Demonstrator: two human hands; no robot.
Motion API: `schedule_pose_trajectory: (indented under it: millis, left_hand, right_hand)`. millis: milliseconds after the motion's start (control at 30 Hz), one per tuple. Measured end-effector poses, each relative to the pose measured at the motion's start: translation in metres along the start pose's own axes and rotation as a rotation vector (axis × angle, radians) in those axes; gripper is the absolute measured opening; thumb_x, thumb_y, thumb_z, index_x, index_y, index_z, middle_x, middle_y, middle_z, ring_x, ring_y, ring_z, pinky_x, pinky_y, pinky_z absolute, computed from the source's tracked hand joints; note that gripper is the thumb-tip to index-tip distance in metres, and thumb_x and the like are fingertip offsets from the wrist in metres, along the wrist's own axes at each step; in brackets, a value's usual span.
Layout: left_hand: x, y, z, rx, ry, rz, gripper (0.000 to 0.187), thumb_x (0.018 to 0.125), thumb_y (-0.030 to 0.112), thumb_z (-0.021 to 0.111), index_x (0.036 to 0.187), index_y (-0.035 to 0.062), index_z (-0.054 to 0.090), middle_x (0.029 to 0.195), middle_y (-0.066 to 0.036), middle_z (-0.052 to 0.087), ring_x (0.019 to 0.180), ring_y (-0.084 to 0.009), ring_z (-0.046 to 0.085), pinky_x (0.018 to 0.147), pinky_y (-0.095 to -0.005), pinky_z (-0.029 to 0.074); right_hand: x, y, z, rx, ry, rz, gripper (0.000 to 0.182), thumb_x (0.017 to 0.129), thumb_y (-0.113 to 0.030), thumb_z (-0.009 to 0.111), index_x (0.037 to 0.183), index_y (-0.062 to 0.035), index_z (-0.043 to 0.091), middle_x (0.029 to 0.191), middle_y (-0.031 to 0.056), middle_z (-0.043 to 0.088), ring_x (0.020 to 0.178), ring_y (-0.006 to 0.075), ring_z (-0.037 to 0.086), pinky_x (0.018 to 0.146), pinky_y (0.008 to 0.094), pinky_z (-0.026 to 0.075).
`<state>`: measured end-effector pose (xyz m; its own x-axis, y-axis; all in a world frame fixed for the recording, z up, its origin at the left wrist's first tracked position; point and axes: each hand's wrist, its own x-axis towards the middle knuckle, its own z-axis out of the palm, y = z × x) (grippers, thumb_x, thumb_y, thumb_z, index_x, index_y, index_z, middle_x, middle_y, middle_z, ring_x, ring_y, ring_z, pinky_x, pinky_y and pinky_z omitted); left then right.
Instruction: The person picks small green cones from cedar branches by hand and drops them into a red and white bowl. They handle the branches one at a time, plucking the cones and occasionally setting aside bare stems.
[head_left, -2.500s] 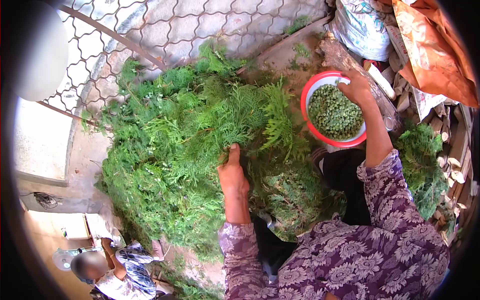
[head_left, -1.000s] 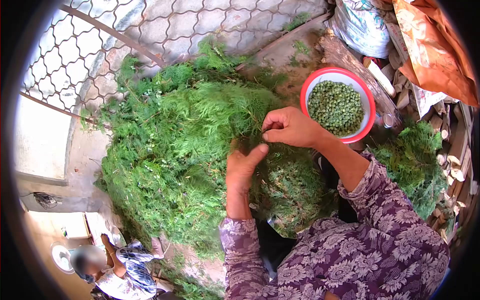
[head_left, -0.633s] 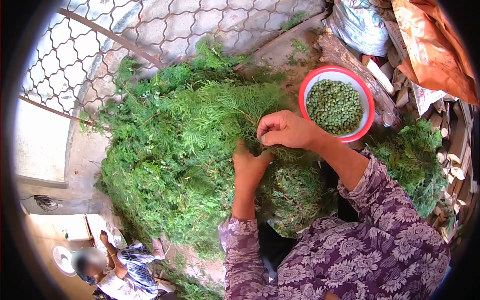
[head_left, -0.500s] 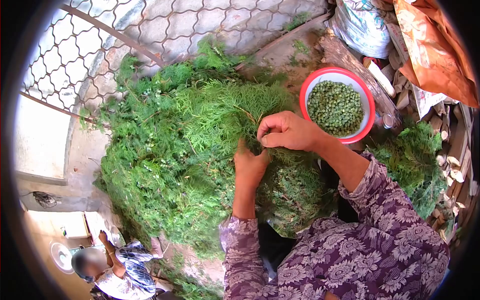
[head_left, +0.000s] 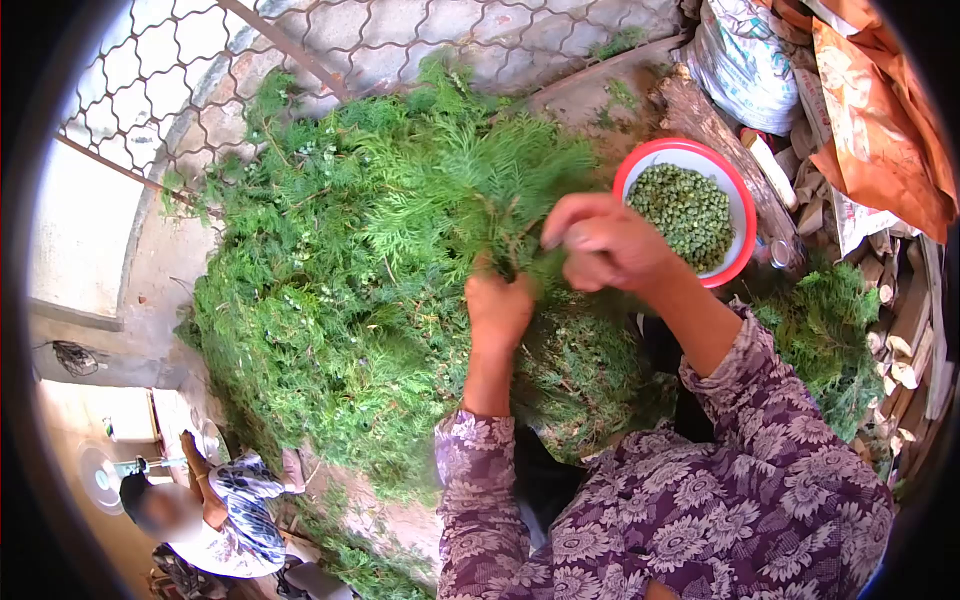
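My left hand (head_left: 498, 308) is closed around the stems of a leafy evergreen sprig (head_left: 500, 200), which fans out above my fingers. To its right, apart from the sprig, my right hand (head_left: 612, 245) has its fingers curled in and is blurred by motion. Whether anything small sits in those fingers is hidden. Just beyond it stands a red-rimmed white basin (head_left: 748, 215), partly filled with small green cones (head_left: 685, 215). Beneath both hands spreads a large heap of evergreen branches (head_left: 320, 300).
A wire mesh (head_left: 420, 40) borders the heap at the top. White sacks (head_left: 745, 65), an orange sheet (head_left: 870, 130) and split wood (head_left: 905, 350) line the right side. More cut branches (head_left: 825, 330) lie near my right arm. Another person (head_left: 225, 510) sits at lower left.
My right hand has come away from the sprig and moved right, toward the basin. My left hand keeps its grip on the sprig. The whole view has shifted slightly.
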<state>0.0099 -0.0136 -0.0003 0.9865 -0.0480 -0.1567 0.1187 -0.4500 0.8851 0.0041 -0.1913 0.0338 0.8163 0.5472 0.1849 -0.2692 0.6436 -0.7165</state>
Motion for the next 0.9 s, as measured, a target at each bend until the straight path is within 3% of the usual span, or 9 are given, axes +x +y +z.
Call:
schedule_pose_trajectory:
  millis: [133, 200, 233, 333, 400, 567, 633, 833, 900]
  left_hand:
    - [0.003, -0.018, -0.019, -0.408, 0.105, 0.042, 0.032, 0.065, 0.005, 0.059, 0.093, -0.0082, 0.053, 0.071, -0.009, 0.060, 0.063, -0.0156, 0.054, 0.061, -0.0269, 0.044]
    - [-0.008, 0.001, -0.026, -0.647, 0.062, -0.104, 0.017, 0.064, 0.000, 0.059, 0.081, -0.0030, 0.057, 0.075, -0.006, 0.059, 0.068, -0.0146, 0.054, 0.062, -0.0272, 0.044]
    - [-0.013, 0.012, -0.029, -0.651, 0.064, -0.098, 0.017, 0.064, 0.000, 0.059, 0.081, -0.0030, 0.057, 0.075, -0.006, 0.059, 0.068, -0.0146, 0.054, 0.062, -0.0272, 0.044]
    - [-0.012, 0.009, -0.043, -0.632, 0.077, -0.113, 0.020, 0.064, 0.008, 0.063, 0.080, -0.0033, 0.059, 0.076, -0.008, 0.062, 0.075, -0.0176, 0.055, 0.078, -0.0289, 0.039]
    - [-0.011, 0.003, -0.044, -0.649, 0.094, -0.135, 0.023, 0.063, 0.010, 0.064, 0.080, -0.0038, 0.059, 0.077, -0.009, 0.062, 0.077, -0.0179, 0.055, 0.079, -0.0297, 0.039]
    - [-0.012, 0.005, -0.042, -0.670, -0.046, -0.089, 0.028, 0.061, 0.014, 0.066, 0.083, -0.0020, 0.062, 0.079, -0.009, 0.063, 0.078, -0.0184, 0.056, 0.080, -0.0305, 0.039]
    - [-0.013, 0.006, -0.041, -0.610, -0.074, -0.076, 0.026, 0.062, 0.015, 0.066, 0.083, -0.0003, 0.064, 0.080, -0.008, 0.064, 0.077, -0.0185, 0.057, 0.080, -0.0311, 0.040]
    - [-0.013, 0.005, -0.022, -0.536, -0.109, -0.139, 0.025, 0.061, 0.003, 0.062, 0.085, -0.0041, 0.062, 0.084, -0.011, 0.064, 0.077, -0.0201, 0.059, 0.078, -0.0312, 0.045]
    - [-0.015, 0.012, -0.013, -0.596, -0.127, -0.195, 0.026, 0.068, 0.005, 0.063, 0.092, -0.0035, 0.060, 0.089, -0.010, 0.063, 0.079, -0.0188, 0.059, 0.077, -0.0296, 0.045]
  right_hand:
    - [-0.008, -0.026, -0.022, 0.026, 0.132, -0.254, 0.013, 0.082, -0.012, 0.051, 0.078, -0.0017, 0.058, 0.054, -0.0016, 0.049, 0.041, 0.0098, 0.044, 0.041, 0.0243, 0.036]
    - [-0.006, -0.032, -0.060, -0.348, 0.632, -0.236, 0.014, 0.083, -0.012, 0.050, 0.079, -0.0015, 0.058, 0.055, 0.0002, 0.051, 0.044, 0.0095, 0.045, 0.043, 0.0225, 0.036]
    - [-0.008, -0.035, -0.074, -0.353, 0.627, -0.238, 0.014, 0.083, -0.012, 0.050, 0.079, -0.0015, 0.058, 0.055, 0.0002, 0.051, 0.044, 0.0095, 0.045, 0.043, 0.0225, 0.036]
    - [-0.022, -0.041, -0.116, -0.907, 0.889, -0.301, 0.020, 0.080, -0.018, 0.054, 0.088, -0.0006, 0.060, 0.068, 0.0084, 0.060, 0.058, 0.0170, 0.056, 0.054, 0.0271, 0.045]
    - [-0.032, -0.047, -0.130, -2.013, 1.106, -0.403, 0.034, 0.075, -0.025, 0.060, 0.100, -0.0010, 0.059, 0.090, 0.0149, 0.062, 0.083, 0.0245, 0.059, 0.074, 0.0316, 0.046]
    - [-0.025, -0.047, -0.098, -1.462, 0.995, -0.059, 0.043, 0.073, -0.028, 0.062, 0.106, -0.0002, 0.057, 0.103, 0.0141, 0.059, 0.096, 0.0233, 0.056, 0.083, 0.0310, 0.042]
    - [-0.015, -0.042, -0.070, -0.933, 0.660, 0.011, 0.044, 0.076, -0.030, 0.063, 0.106, 0.0016, 0.056, 0.099, 0.0097, 0.059, 0.091, 0.0173, 0.055, 0.080, 0.0278, 0.042]
    - [0.005, -0.025, -0.040, -0.746, 0.383, 0.337, 0.048, 0.077, -0.033, 0.064, 0.108, 0.0033, 0.055, 0.099, 0.0060, 0.058, 0.089, 0.0128, 0.051, 0.080, 0.0255, 0.040]
    - [0.004, -0.025, -0.023, -0.627, 0.342, 0.218, 0.047, 0.077, -0.031, 0.064, 0.107, 0.0037, 0.055, 0.099, 0.0048, 0.059, 0.089, 0.0117, 0.051, 0.080, 0.0256, 0.040]
